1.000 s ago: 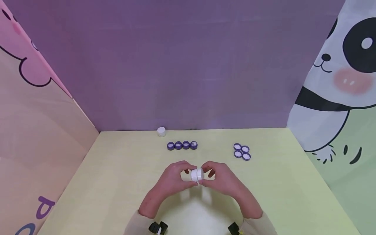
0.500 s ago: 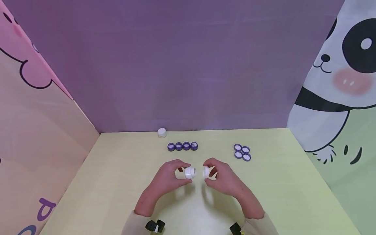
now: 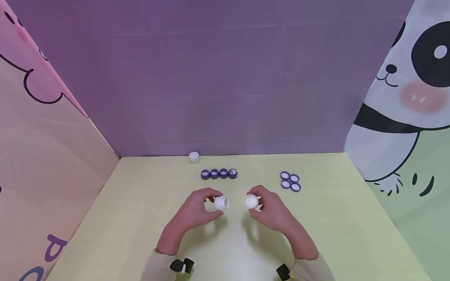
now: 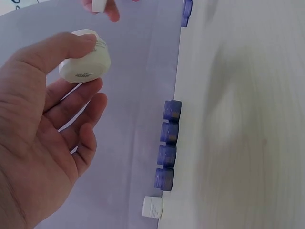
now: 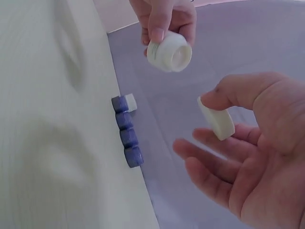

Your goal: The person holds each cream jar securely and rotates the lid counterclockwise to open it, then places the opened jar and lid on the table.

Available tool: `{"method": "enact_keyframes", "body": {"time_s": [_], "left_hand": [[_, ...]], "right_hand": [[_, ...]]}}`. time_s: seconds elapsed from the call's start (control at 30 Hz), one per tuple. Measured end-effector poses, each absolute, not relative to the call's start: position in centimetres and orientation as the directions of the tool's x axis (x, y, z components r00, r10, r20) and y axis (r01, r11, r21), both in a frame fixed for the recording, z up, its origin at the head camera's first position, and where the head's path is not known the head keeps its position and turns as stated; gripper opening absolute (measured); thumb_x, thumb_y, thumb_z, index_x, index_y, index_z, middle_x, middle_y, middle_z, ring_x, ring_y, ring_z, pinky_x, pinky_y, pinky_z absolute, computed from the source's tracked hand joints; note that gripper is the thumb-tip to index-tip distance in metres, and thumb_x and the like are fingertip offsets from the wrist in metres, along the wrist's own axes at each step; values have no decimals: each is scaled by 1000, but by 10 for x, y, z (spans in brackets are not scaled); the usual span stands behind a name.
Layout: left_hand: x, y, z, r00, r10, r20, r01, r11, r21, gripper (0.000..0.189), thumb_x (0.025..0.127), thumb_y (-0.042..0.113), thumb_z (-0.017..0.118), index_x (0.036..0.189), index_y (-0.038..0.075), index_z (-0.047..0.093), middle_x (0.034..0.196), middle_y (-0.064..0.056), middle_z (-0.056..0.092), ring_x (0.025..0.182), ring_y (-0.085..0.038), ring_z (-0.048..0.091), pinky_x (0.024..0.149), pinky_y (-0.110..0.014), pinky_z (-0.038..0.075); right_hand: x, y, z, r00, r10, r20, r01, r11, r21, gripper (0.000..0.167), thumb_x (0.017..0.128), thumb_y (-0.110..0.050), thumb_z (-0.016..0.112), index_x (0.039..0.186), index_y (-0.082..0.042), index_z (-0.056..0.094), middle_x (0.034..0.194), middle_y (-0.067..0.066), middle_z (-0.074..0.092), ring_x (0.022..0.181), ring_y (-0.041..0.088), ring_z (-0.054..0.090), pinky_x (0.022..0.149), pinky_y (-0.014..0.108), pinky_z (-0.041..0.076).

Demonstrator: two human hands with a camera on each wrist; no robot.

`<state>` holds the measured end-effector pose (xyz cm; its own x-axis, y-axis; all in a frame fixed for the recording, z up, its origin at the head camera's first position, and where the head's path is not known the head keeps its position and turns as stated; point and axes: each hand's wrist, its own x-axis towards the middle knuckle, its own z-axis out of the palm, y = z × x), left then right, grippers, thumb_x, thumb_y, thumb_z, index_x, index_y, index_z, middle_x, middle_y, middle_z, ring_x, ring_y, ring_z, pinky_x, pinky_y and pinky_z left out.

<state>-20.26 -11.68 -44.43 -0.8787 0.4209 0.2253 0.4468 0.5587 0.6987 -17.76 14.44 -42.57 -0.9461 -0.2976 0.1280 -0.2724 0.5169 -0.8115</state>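
Observation:
My left hand [image 3: 202,207] pinches a small white jar [image 3: 220,203] between thumb and fingers, its open mouth tipped toward the right. In the right wrist view the jar's threaded neck and opening face the camera. Opposite it, my right hand [image 3: 268,207] holds a round white lid [image 3: 251,201] by the edge, its inner side turned toward the head camera. A gap separates jar and lid, both held above the table. In the left wrist view the jar [image 4: 86,59] shows small print on its base and side.
A row of several dark blue jars [image 3: 219,174] stands toward the back of the pale table [image 3: 147,218]. Another white jar [image 3: 194,157] is behind them, near the purple backdrop [image 3: 225,78]. Several purple-rimmed lids [image 3: 290,181] lie clustered at the right.
The lid came off the white jar. My hands moved apart, the left going left with the jar, and the right turning the lid so its inside shows.

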Motion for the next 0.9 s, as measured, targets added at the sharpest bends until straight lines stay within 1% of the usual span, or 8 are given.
{"method": "enact_keyframes", "body": {"time_s": [0.13, 0.2, 0.37, 0.43, 0.6, 0.73, 0.8, 0.9], "left_hand": [[-203, -119, -447, -880, 427, 207, 433, 544, 719, 40, 71, 14, 84, 106, 20, 66, 94, 18, 62, 87, -9, 56, 80, -40, 47], [-204, -121, -448, -880, 431, 199, 426, 532, 731, 40, 71, 13, 83, 105, 22, 63, 92, 18, 61, 87, -8, 56, 82, -42, 47], [-205, -123, -447, -880, 440, 175, 410, 521, 749, 41, 71, 12, 83, 102, 24, 60, 90, 17, 61, 88, -10, 57, 84, -47, 47], [-205, -124, -447, -882, 442, 161, 403, 534, 743, 40, 71, 13, 82, 103, 24, 60, 89, 17, 62, 86, -11, 57, 81, -45, 48], [-204, -126, -449, -885, 449, 120, 391, 580, 715, 43, 73, 17, 81, 113, 17, 65, 89, 16, 62, 81, -14, 58, 70, -32, 47], [-203, -127, -451, -883, 456, 109, 395, 598, 697, 41, 73, 18, 81, 112, 21, 68, 92, 19, 62, 83, -12, 58, 72, -31, 47], [-204, -127, -451, -884, 454, 110, 396, 603, 693, 39, 74, 19, 82, 110, 23, 67, 92, 19, 62, 84, -10, 57, 74, -32, 47], [-206, -128, -450, -886, 450, 110, 390, 598, 700, 39, 74, 18, 82, 108, 23, 66, 91, 18, 62, 85, -10, 58, 75, -34, 47]], "right_hand": [[-179, 147, -428, -967, -231, 111, -229, 580, -782, 39, 75, -7, 82, 108, -8, 61, 101, 0, 60, 83, 20, 57, 65, 29, 49], [-181, 149, -430, -972, -209, 112, -220, 616, -757, 38, 74, -9, 84, 105, -9, 62, 97, -2, 58, 84, 20, 55, 67, 30, 48], [-185, 156, -433, -979, -176, 99, -192, 649, -736, 36, 74, -7, 83, 104, -8, 63, 95, -2, 58, 84, 23, 56, 70, 32, 47], [-187, 161, -435, -981, -166, 100, -185, 653, -734, 36, 73, -4, 82, 104, -7, 63, 96, -1, 58, 85, 25, 56, 72, 34, 48], [-190, 173, -442, -985, -147, 92, -169, 687, -706, 38, 73, -3, 80, 107, -4, 64, 98, 2, 60, 84, 23, 57, 73, 34, 48], [-194, 188, -444, -991, -115, 61, -125, 703, -700, 39, 75, -5, 80, 109, -2, 64, 101, 4, 63, 85, 22, 56, 71, 33, 48], [-196, 197, -442, -994, -94, 51, -102, 699, -708, 38, 76, -6, 80, 110, -1, 64, 101, 5, 63, 85, 23, 56, 69, 33, 48], [-198, 208, -438, -997, -65, 38, -73, 696, -715, 38, 77, -8, 79, 111, -1, 63, 100, 7, 63, 85, 24, 56, 66, 33, 47]]}}
